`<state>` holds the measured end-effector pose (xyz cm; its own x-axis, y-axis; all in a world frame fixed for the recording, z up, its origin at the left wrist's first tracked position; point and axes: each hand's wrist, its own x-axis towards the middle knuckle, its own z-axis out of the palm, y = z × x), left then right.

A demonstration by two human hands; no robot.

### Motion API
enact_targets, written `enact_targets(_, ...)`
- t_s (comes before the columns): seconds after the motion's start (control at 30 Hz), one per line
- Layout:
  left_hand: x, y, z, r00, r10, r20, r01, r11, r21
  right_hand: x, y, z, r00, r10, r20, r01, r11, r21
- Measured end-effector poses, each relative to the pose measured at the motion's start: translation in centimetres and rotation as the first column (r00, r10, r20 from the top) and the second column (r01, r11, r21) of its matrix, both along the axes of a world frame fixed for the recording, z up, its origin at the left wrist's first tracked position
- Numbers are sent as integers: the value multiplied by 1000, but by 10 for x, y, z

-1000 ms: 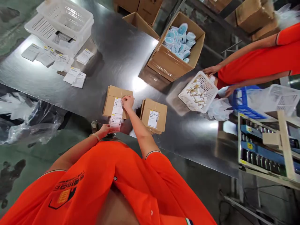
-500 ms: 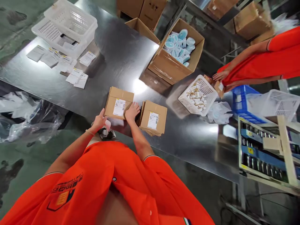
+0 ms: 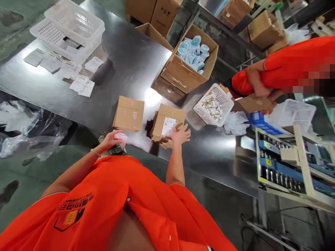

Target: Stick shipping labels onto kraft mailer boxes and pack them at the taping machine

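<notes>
Two stacks of flat brown cardboard boxes lie side by side on the metal table. On the left stack [image 3: 129, 113] the top box bears printed text and no white label. The right stack [image 3: 170, 113] is uneven at its lower edge, and its top box carries a white printed label [image 3: 169, 126]. My right hand [image 3: 181, 135] is at the right edge of this stack, fingers spread, partly over the cardboard. Just below the left stack, my left hand [image 3: 114, 138] has its fingers closed on a small whitish-pink piece [image 3: 121, 137], its kind unclear.
White baskets [image 3: 75, 24] and label bundles [image 3: 78, 83] are at the table's left. A carton of blue-white round pieces [image 3: 190, 75] and a white basket of small items [image 3: 214, 104] stand to the right. A co-worker [image 3: 261, 82] handles cardboard beyond; a bottle rack [image 3: 285, 167] stands nearby.
My right hand has moved from the left stack to the right one. The left stack's labelled top box is gone from it, showing an unlabelled one. The co-worker has lifted a cardboard piece.
</notes>
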<state>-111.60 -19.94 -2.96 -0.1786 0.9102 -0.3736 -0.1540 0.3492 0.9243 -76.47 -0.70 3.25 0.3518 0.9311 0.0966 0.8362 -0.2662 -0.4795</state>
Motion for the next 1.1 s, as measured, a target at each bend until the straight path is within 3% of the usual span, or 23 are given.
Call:
enact_targets(0.07, 5, -3, 1, 999, 14, 32, -15, 999, 33, -36, -29, -9, 955, 264, -136, -270, 963, -27)
enact_targets(0.1, 7, -3, 2, 999, 40, 37, -42, 998, 47, -63, -47, -19, 842, 452, -296, -486, 872, -52)
enact_targets(0.13, 8, -2, 3, 995, 88, 35, -90, 995, 51, -91, -65, -30, 653, 580, -486, -693, 716, -77)
enact_targets(0.17, 8, -1, 4, 989, 147, 27, -148, 988, 44, -117, -84, -42, 463, 597, -655, -831, 549, -88)
enact_targets(0.2, 6, 1, 4, 977, 211, 12, -211, 977, 28, -140, -101, -52, 362, 552, -751, -886, 455, -93)
enact_targets(0.27, -2, 3, 3, 941, 339, -22, -340, 939, -49, -169, -124, -68, 297, 486, -822, -915, 390, -100)
enact_targets(0.33, -12, 4, 0, 881, 472, -43, -470, 861, -193, -180, -133, -74, 300, 421, -856, -896, 432, -102)
enact_targets(0.4, -18, 2, -3, 824, 566, -24, -542, 775, -324, -185, -130, -71, 322, 358, -876, -843, 529, -94)
enact_targets(0.43, -18, -2, -4, 810, 586, 6, -547, 760, -351, -187, -126, -68, 343, 341, -875, -808, 582, -90)
enact_targets(0.5, -11, -11, -4, 835, 542, 96, -495, 815, -301, -196, -117, -62, 381, 332, -863, -755, 650, -83)
enact_targets(0.57, 0, -20, -2, 903, 405, 146, -381, 910, -166, -205, -110, -56, 388, 341, -857, -751, 656, -79)
enact_targets(0.63, 9, -26, -1, 952, 283, 116, -276, 959, -67, -211, -107, -52, 385, 336, -859, -755, 650, -85)
enact_targets(0.8, 10, -10, -2, 975, 221, 34, -217, 972, -89, -199, -104, -48, 401, 325, -857, -741, 665, -94)
enact_targets(0.97, 8, 24, -5, 982, 189, 13, -185, 972, -146, -182, -106, -52, 538, 510, -671, -683, 731, 9)
enact_targets(1.1, 14, 37, -11, 983, 145, 109, -120, 970, -211, -183, -100, -59, 594, 533, -603, -629, 774, 65)
